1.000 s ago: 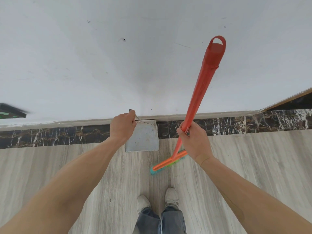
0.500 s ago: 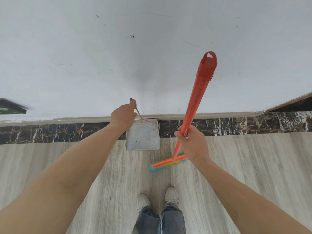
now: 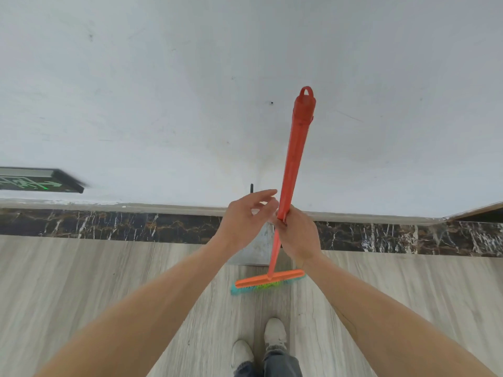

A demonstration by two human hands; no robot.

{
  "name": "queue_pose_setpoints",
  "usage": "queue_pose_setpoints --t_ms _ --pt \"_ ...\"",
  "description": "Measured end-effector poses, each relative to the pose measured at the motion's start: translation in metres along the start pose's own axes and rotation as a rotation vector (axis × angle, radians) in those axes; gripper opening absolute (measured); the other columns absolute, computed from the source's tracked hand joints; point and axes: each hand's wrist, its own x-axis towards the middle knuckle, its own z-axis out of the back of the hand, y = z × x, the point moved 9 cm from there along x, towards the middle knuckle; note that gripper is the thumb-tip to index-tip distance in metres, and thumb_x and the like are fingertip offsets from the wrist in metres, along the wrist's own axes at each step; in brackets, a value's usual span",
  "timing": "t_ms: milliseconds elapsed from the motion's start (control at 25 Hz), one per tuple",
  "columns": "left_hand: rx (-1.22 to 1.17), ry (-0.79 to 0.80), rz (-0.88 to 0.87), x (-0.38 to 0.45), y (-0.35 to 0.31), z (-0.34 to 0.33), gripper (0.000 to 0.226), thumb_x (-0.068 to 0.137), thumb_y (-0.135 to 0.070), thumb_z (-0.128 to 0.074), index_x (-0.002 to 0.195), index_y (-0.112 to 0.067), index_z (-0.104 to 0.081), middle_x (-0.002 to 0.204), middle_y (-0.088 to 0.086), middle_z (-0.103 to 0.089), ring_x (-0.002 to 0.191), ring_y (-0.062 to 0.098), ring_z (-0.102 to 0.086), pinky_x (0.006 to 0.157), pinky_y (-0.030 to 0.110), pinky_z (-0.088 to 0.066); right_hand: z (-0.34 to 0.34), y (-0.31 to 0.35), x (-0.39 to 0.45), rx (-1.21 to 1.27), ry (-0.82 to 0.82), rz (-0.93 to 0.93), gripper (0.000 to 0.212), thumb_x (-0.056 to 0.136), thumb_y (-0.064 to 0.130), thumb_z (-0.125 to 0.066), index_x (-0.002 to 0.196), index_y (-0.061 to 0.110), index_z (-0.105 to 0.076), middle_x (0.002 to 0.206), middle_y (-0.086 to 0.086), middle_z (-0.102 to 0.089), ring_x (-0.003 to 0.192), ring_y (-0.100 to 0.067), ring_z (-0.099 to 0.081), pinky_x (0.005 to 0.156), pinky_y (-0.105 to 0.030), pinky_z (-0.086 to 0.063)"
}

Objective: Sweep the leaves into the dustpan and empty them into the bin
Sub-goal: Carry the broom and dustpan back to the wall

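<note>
Gripped red broom w/ right hand, head down on floor nr shoes. Left hand held nothing, fingers spread loose beside handle. Dustpan stood vs wall behind hands, mostly hidden.

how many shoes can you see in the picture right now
2. The left shoe and the right shoe stand side by side on the floor, bottom centre, behind the broom head.

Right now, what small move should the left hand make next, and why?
Probably it should close on the broom handle just above the right hand. The left hand is open beside the handle and holds nothing, the dustpan stands by the wall, and the broom head rests on the floor.
</note>
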Motion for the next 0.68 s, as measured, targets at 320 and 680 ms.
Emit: queue_pose_setpoints --t_ms 320,680 --pt "0.227 -0.251 0.027 0.069 -0.013 0.042 0.022 0.083 -0.041 -0.066 0.101 -0.029 -0.071 0.089 -0.017 -0.071 0.082 0.008 -0.066 0.08 0.033 -0.054 -0.038 0.026 0.075 -0.013 0.079 -0.029 0.023 0.093 0.03 -0.049 0.077 0.014 -0.046 0.065 0.003 -0.05 0.067 -0.026 -0.054 0.062 -0.036 -0.044" --pt "0.257 -0.262 -0.001 0.101 -0.003 0.045 0.018 0.085 -0.04 -0.066 0.095 -0.026 -0.069 0.084 -0.014 -0.072 0.082 0.006 -0.067 0.08 0.036 -0.056 -0.048 0.02 0.111 -0.049 0.16 0.067 0.046 0.098 0.052 -0.036 0.079 0.012 -0.048 0.066 0.001 -0.054 0.065 -0.026 -0.057 0.061 -0.036 -0.047"
